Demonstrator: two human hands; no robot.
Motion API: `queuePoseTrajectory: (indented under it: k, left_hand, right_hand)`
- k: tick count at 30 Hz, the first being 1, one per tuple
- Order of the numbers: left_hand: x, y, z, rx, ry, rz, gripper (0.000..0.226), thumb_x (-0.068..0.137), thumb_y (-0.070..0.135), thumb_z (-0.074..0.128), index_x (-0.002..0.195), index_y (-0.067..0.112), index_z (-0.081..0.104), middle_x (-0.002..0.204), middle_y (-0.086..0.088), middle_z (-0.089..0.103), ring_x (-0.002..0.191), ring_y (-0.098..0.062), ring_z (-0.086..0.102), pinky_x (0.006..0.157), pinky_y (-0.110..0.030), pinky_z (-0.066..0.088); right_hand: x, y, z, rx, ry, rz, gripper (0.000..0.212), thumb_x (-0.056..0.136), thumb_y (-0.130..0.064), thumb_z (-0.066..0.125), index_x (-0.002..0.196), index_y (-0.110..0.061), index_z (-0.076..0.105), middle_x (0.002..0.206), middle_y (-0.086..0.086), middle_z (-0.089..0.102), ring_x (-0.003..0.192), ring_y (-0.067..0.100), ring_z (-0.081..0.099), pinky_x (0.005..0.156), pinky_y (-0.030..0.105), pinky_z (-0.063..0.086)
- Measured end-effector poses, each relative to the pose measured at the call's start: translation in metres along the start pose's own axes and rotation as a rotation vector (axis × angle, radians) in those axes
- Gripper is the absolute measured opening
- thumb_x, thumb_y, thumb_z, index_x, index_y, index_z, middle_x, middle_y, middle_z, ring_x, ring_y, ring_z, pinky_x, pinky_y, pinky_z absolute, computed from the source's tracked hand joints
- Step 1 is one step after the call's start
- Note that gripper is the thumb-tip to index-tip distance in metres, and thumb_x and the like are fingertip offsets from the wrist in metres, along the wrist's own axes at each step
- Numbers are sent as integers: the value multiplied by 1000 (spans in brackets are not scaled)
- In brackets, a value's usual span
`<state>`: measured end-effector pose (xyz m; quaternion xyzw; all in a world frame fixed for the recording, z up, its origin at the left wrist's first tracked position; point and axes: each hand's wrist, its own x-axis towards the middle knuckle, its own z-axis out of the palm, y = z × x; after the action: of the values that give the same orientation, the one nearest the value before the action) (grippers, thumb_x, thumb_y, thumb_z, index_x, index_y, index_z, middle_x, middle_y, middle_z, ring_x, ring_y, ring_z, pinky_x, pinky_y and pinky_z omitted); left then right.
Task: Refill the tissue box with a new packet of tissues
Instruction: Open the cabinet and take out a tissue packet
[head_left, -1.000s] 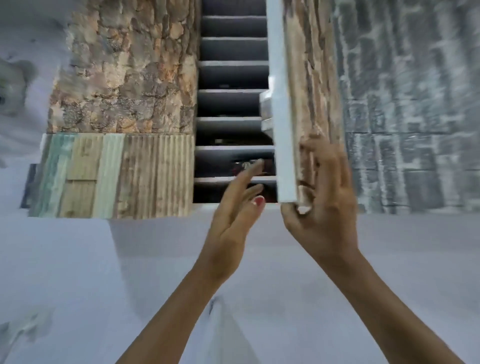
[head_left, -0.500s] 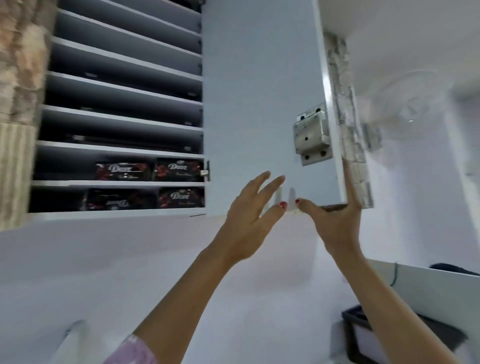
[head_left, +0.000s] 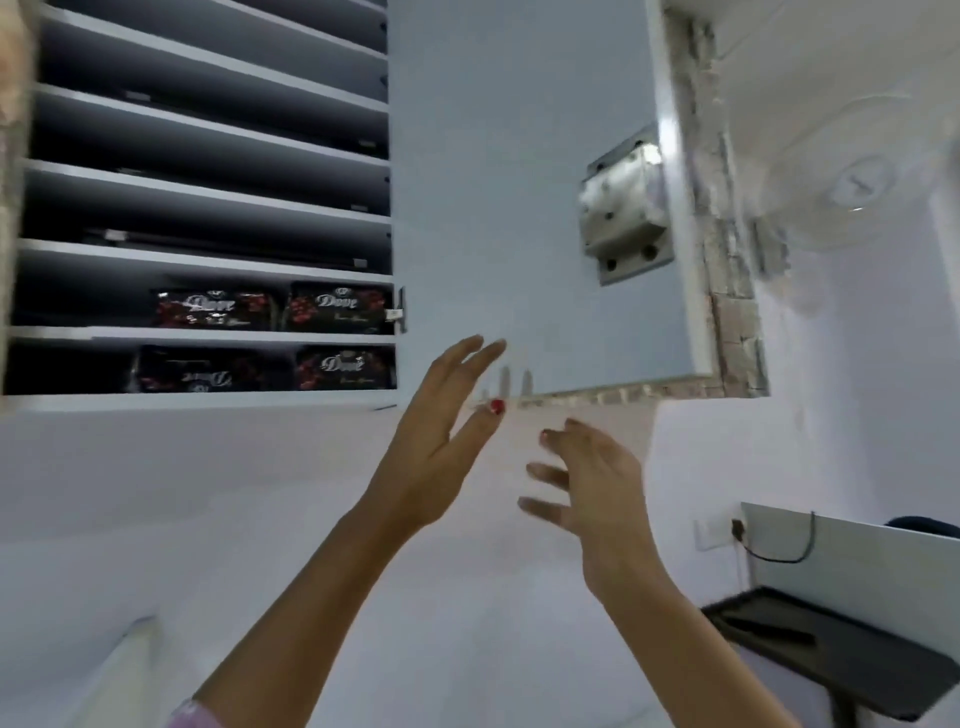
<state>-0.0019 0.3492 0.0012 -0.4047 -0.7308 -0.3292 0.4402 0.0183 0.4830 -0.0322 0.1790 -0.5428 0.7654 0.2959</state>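
An overhead wall cabinet stands open, its white door (head_left: 519, 182) swung out to the right. Several black tissue packets lie on its two lowest shelves: one (head_left: 338, 307) on the upper of the two, another (head_left: 344, 368) right below it. My left hand (head_left: 439, 441) is raised, fingers spread and empty, just below the door's bottom edge and right of the packets. My right hand (head_left: 592, 488) hangs lower and to the right, fingers apart, touching nothing. No tissue box is visible.
Narrow white shelves (head_left: 208, 192) fill the cabinet above the packets. A metal latch block (head_left: 626, 208) sits on the door's inner face. A wall fan (head_left: 852, 197) hangs at the right. A black tray (head_left: 841, 649) and a cabled socket (head_left: 735, 527) are at lower right.
The cabinet door has swung fully open to the right. My right hand has let go of the door's bottom edge and dropped lower. The view has shifted right.
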Motion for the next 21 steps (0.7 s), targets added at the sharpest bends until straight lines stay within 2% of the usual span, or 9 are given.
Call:
queuePoseTrajectory:
  k: [1,3,5,7,11,14,15,18,21]
  left_hand:
    - [-5,-9,-11,50,52,-25,48,83,44,40,130,43,33,145,16,30,131,14,22,105,-1,16]
    - [-15,-26,-40,179,165,-58,48,81,30,50,129,28,43,140,5,43,128,1,34,106,-9,25]
    - [-25,-40,-76,283,254,-68,44,78,22,54,121,18,51,128,3,51,116,3,40,97,1,27]
    - [-35,-53,-117,360,300,-82,39,77,21,54,117,16,54,120,4,54,107,6,42,90,5,27]
    - [-61,-78,-198,495,329,-120,37,76,21,54,113,17,56,114,8,55,102,6,45,87,6,28]
    - [-79,-96,-250,536,334,-169,38,75,21,54,113,22,55,115,10,54,98,13,46,84,7,28]
    - [-85,-103,-265,548,326,-183,38,76,21,55,114,23,54,116,9,54,99,12,46,83,8,27]
    - [-96,-121,-299,565,304,-209,41,74,25,54,115,24,52,117,11,52,100,9,46,82,9,26]
    - [-100,-134,-313,552,282,-220,42,74,28,52,116,27,51,117,14,51,100,21,41,82,10,25]
  right_hand:
    - [-4,6,12,-5,-56,75,28,85,-14,55,113,-14,55,103,8,65,89,25,63,66,37,55]
    - [-9,14,41,-94,-143,82,15,85,-14,56,97,-13,65,95,8,68,81,23,64,63,34,54]
    - [-14,20,77,-142,-207,16,14,83,-13,56,76,-19,66,87,4,70,76,18,64,61,31,53]
    - [-14,25,115,-176,-236,-109,17,82,-12,56,70,-22,64,80,-1,69,75,15,63,64,29,54]
    - [-6,34,188,-361,-266,-425,7,77,-9,61,77,-13,67,71,-9,64,69,6,59,64,3,41]
    - [18,45,242,-456,-329,-462,17,78,-11,62,93,-8,69,89,2,69,85,14,63,68,-2,38]
    - [28,48,258,-484,-342,-441,23,79,-12,62,100,-5,67,99,7,70,92,17,63,74,1,40]
    - [61,55,296,-593,-323,-335,37,83,-18,59,116,-1,60,119,17,65,109,27,59,92,27,43]
    - [96,64,315,-808,-356,-279,36,85,-20,55,112,3,60,113,22,64,106,34,58,81,32,45]
